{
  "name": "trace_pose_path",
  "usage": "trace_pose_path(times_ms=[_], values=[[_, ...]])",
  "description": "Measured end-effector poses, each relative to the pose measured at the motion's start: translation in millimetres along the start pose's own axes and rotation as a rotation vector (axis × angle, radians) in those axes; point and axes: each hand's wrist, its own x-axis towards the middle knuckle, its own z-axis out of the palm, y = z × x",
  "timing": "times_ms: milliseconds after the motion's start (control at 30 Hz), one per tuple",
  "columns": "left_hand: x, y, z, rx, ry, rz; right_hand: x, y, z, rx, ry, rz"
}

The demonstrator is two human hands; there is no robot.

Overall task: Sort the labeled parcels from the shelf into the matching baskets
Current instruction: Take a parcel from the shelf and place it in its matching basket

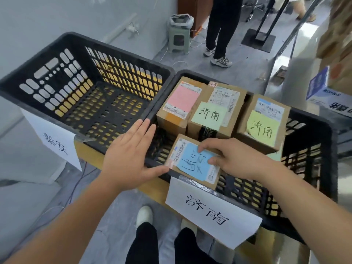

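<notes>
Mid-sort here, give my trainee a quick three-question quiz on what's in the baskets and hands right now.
1. True or false: the left basket holds no parcels.
2. How many parcels sit in the right basket?
3. Which hand has its fingers on the blue-note parcel's top: A) left hand, B) right hand?

Key: 1. True. 2. Four: the pink-note parcel, two green-note parcels, and the blue-note one. 3. B; the left hand lies flat along that parcel's side, at the basket rim.

Bright, even indoor light with soft shadows; wide-angle bending at the edges, slight overall blur.
</notes>
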Motion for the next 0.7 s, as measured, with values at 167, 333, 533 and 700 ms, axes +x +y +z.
trace_pose_path(times_ms=[167, 333, 533, 700], values=[[0, 4, 2, 0.043, 0.005, -0.012, 41, 12, 34, 0.002, 0.004, -0.039], [0, 6, 2, 0.041, 0.008, -0.006, 78, 19, 59, 0.011, -0.009, -0.031], [0, 5, 2, 0.041, -0.006, -0.015, 113, 20, 79, -0.014, -0.04, -0.035], [0, 2, 3, 0.032, 0.005, 0.004, 123, 36, 92, -0.084, -0.108, 0.014]])
